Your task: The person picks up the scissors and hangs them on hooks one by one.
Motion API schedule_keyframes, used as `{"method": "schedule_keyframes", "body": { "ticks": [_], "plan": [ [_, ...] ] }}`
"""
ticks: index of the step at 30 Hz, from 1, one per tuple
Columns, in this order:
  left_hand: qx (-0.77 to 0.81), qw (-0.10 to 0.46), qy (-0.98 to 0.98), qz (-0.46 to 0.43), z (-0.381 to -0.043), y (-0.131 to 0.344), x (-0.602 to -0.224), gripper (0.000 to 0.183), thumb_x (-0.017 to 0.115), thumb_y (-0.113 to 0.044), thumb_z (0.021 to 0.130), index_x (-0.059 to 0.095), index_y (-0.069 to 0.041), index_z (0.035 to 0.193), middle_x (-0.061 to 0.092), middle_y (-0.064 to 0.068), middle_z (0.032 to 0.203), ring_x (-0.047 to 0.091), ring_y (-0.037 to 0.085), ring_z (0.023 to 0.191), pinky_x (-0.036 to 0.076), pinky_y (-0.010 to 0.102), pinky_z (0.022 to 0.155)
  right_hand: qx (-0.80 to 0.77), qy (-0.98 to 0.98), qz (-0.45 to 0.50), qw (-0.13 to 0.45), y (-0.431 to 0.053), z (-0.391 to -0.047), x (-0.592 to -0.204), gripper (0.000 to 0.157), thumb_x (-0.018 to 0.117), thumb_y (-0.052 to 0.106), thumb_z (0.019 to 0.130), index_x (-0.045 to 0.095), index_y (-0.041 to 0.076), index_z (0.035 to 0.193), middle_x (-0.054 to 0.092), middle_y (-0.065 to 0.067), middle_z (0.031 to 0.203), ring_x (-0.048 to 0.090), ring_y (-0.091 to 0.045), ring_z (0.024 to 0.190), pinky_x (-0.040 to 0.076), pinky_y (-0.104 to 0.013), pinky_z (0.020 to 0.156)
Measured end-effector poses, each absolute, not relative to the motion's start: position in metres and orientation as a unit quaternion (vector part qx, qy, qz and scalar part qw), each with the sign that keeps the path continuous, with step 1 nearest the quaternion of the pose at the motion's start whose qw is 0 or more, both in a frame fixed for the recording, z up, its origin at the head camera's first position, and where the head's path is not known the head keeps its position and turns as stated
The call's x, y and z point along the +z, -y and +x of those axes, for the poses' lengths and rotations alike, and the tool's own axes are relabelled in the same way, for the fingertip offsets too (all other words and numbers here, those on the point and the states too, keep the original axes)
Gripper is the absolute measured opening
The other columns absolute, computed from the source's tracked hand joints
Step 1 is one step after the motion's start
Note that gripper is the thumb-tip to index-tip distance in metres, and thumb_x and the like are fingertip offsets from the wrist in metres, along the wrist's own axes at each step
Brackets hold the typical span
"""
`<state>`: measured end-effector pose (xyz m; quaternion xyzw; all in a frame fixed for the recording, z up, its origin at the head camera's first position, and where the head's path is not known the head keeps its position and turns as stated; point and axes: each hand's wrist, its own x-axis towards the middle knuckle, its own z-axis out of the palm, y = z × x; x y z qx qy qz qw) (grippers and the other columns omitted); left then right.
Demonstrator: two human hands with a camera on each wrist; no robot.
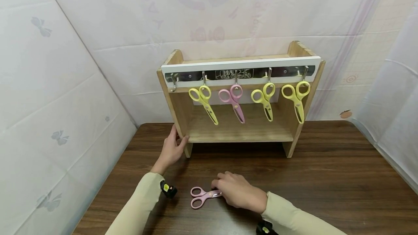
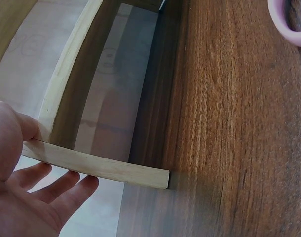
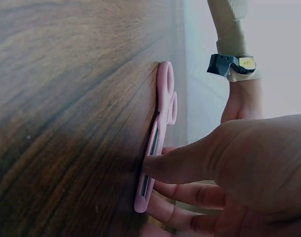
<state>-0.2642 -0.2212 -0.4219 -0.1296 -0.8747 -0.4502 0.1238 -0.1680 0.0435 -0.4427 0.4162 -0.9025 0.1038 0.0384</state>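
Note:
My left hand [image 1: 170,149] holds the left side panel of a wooden shelf rack [image 1: 241,139]. In the left wrist view its thumb lies at the inner side of the panel [image 2: 96,164] and the fingers are on the outer side. Below the rack, pink scissors [image 1: 203,196] lie on the table with their handle loops to the left. My right hand [image 1: 240,191] pinches their blade end; in the right wrist view the thumb is on the blades of the scissors [image 3: 160,118], with fingers on the other side.
A white rail [image 1: 209,66] with metal hooks runs along the rack's top front. Yellow scissors [image 1: 204,102], pink scissors [image 1: 233,100] and two more yellow pairs hang there; the leftmost hook [image 1: 173,82] holds nothing. Pale curtains [image 1: 107,17] stand behind and beside the brown table [image 1: 343,177].

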Motion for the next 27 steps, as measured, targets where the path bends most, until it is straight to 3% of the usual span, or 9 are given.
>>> {"method": "schedule_keyframes", "body": {
  "ticks": [8,14,27],
  "plan": [
    [-0.451,0.128,0.873,-0.13,-0.2647,0.2211,-0.4226,0.067,0.058,-0.013,0.106,0.023,-0.011,0.162,0.051,0.03,0.144,0.056,0.046,0.129,0.06,0.055,0.088,0.121,0.901,0.415,0.039,-0.0448,-0.1691,-0.4439,0.015,0.074,0.006,0.09,0.071,0.021,0.091,0.055,0.006,0.082,0.057,-0.012,0.074,0.047,-0.026,0.052],
    [-0.449,0.134,0.873,-0.132,-0.2653,0.2212,-0.4234,0.065,0.057,-0.014,0.106,0.024,-0.01,0.161,0.051,0.03,0.144,0.056,0.046,0.129,0.06,0.055,0.089,0.145,0.901,0.408,0.036,-0.0461,-0.1707,-0.4448,0.021,0.072,0.004,0.091,0.063,0.019,0.08,0.052,0.007,0.077,0.053,-0.008,0.068,0.045,-0.024,0.05],
    [-0.446,0.129,0.876,-0.131,-0.2656,0.222,-0.422,0.066,0.057,-0.014,0.106,0.023,-0.01,0.162,0.05,0.03,0.144,0.055,0.046,0.13,0.059,0.056,0.089,0.141,0.893,0.424,0.051,-0.0463,-0.1715,-0.4456,0.022,0.073,0.004,0.09,0.062,0.019,0.079,0.052,0.008,0.076,0.055,-0.008,0.068,0.045,-0.023,0.051]
  ]
}}
